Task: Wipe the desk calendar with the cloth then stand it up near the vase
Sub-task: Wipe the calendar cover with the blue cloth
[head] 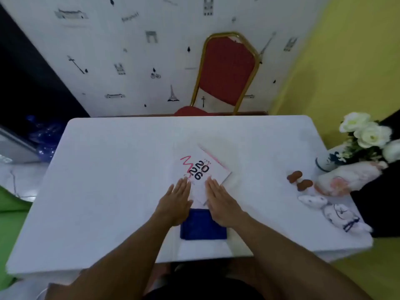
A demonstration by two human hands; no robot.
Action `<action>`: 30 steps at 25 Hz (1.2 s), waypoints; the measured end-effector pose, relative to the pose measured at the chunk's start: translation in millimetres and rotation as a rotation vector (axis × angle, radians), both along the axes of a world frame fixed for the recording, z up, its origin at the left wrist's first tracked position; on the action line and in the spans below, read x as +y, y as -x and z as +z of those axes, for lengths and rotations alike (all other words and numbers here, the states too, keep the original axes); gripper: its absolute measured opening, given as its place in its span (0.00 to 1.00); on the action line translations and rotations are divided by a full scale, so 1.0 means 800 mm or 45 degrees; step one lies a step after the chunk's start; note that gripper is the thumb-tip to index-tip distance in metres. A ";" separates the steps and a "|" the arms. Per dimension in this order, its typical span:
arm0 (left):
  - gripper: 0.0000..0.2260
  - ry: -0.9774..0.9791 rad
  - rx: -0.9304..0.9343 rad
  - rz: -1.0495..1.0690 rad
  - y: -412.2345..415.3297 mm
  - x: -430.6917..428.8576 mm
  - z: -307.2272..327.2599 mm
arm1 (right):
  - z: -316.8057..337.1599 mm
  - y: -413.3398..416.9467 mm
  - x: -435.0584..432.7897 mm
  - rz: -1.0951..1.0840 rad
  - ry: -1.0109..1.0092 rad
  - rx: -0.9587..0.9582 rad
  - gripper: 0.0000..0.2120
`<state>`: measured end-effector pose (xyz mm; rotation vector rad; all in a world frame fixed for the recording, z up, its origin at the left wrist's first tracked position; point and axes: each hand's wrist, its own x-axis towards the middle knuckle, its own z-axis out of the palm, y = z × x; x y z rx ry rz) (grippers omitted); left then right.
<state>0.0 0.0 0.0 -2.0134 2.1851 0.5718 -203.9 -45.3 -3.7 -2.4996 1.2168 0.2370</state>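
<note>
We are looking down at a white table (108, 191) with both of our bare hands stretched out flat, palms down, fingers straight and held together, gripping nothing. Our left hand (176, 202) is lying with its fingertips touching the near left edge of the desk calendar (203, 169), and our right hand (223, 202) is resting with its fingertips on the calendar's near right edge. The calendar is lying flat around the middle of the table, turned at an angle to the table's edges, its white cover showing "2026" in dark digits and a pink zigzag. The folded blue cloth (203, 226) is lying just nearer to us than the calendar, close to the near edge of the table, partly under the heels of both hands.

At the right edge of the table, a white and blue vase (324, 163) holding white flowers (368, 135) is lying tipped on its side, well apart from the calendar. Near it two small brown mushroom figures (299, 180), a pink and white plush toy (346, 178) and a white plush rabbit (333, 211) are sitting along that same edge. A red chair with a gold frame (227, 70) is standing beyond the far edge.
</note>
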 end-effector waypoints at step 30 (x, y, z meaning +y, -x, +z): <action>0.31 -0.188 0.310 0.045 -0.009 0.059 -0.008 | -0.023 -0.008 0.066 -0.036 -0.205 -0.393 0.23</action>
